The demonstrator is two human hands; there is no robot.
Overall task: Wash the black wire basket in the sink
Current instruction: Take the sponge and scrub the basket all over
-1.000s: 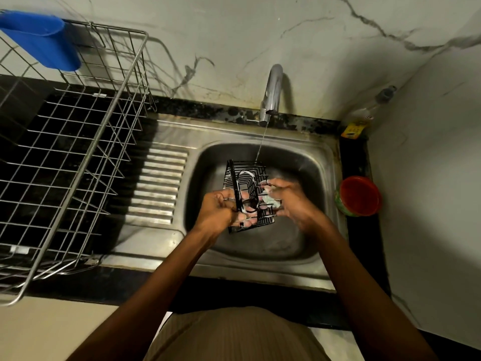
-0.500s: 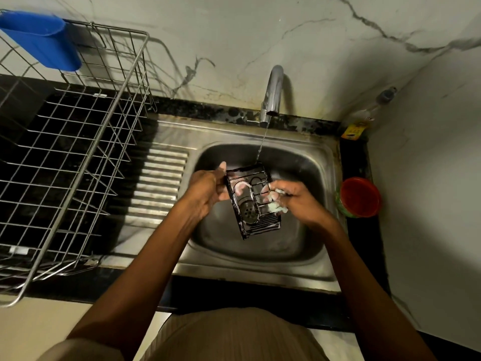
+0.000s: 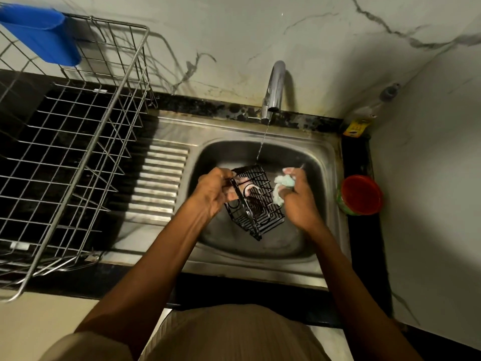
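The small black wire basket (image 3: pixel 256 201) hangs tilted over the steel sink (image 3: pixel 328 162), under a thin stream of water from the tap (image 3: pixel 273 92). My left hand (image 3: pixel 214 190) grips the basket's left edge, with fingers reaching inside the wires. To the basket's right, my right hand (image 3: pixel 296 201) holds a pale green scrub cloth (image 3: pixel 283 185) against the basket's right side.
A large steel wire dish rack (image 3: pixel 78 157) stands on the counter at the left, with a blue plastic holder (image 3: pixel 44 35) on its far corner. A red-lidded tub (image 3: pixel 360 195) sits right of the sink, and a bottle (image 3: pixel 364 118) stands in the back corner.
The basket has been turned and tilted so its bottom grid faces up more. My right hand with the cloth has shifted a little to the right of the basket's side.
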